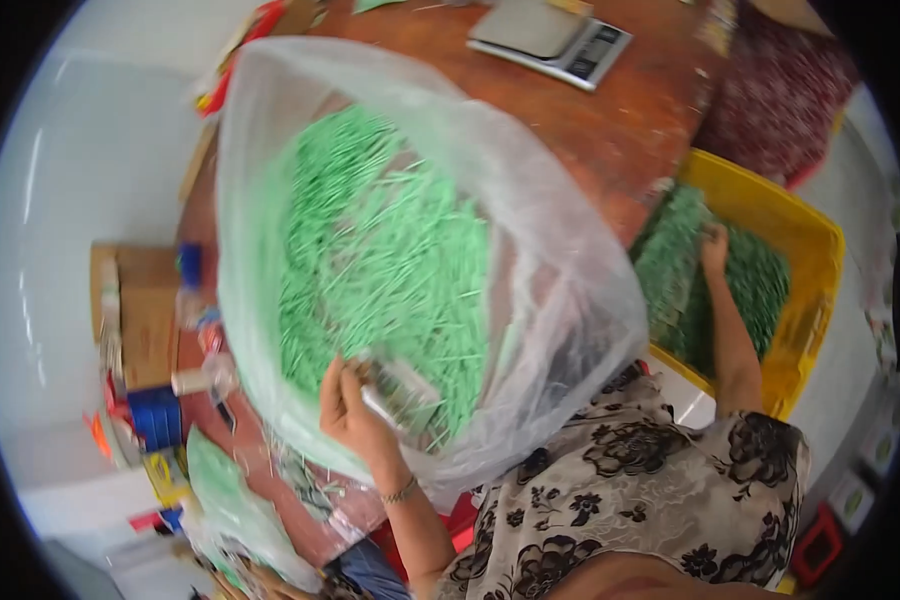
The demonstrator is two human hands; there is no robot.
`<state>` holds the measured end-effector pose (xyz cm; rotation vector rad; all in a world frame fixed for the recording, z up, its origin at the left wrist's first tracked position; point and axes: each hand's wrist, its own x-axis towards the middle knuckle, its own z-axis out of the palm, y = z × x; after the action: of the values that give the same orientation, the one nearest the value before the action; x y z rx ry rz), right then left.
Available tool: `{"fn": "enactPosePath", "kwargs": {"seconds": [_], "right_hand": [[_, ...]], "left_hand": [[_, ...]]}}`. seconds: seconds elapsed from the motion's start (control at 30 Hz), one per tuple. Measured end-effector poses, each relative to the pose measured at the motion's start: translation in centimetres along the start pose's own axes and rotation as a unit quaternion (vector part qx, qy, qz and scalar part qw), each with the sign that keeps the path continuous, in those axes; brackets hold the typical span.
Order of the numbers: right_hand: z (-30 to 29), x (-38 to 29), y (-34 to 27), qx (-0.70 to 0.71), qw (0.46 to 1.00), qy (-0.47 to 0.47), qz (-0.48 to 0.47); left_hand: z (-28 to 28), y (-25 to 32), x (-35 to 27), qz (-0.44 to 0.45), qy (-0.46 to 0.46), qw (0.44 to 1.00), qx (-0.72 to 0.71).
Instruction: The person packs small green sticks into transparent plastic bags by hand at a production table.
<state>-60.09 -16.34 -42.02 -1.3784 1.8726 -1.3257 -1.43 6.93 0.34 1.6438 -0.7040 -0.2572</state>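
In front of me a large translucent plastic bag [570,247] lies wide open on the table. Inside it is a heap of thin light-green sticks [397,247]. My left hand [356,412] is within the bag's near side, fingers closed at the edge of a small clear plastic container [406,396], blurred by motion. To the right, my right hand [714,251] reaches into a yellow plastic crate [814,225]. It touches the edge of a clear bag [664,259] of green pieces; its grip is too small to make out. Darker green pieces [757,292] fill the crate around it.
A digital scale [551,41] stands at the table's far side. Dark red material [780,97] is piled beyond the crate. At left are a cardboard box [146,315], a blue container [156,418] and a green-tinted bag [229,487]. Another person's hands [259,581] are at lower left.
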Motion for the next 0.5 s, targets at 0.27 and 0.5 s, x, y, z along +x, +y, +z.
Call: {"fn": "enactPosePath", "kwargs": {"seconds": [0.27, 0.5], "right_hand": [[1.8, 1.5, -43.4, 0.228, 0.941, 0.043, -0.245], [14.0, -8.5, -66.4, -0.036, 0.735, -0.357, -0.575]], "left_hand": [[-1.4, -0.5, 1.2, 0.148, -0.062, 0.983, 0.09], [-0.9, 0.7, 2.1, 0.249, -0.099, 0.96, 0.079]]}}
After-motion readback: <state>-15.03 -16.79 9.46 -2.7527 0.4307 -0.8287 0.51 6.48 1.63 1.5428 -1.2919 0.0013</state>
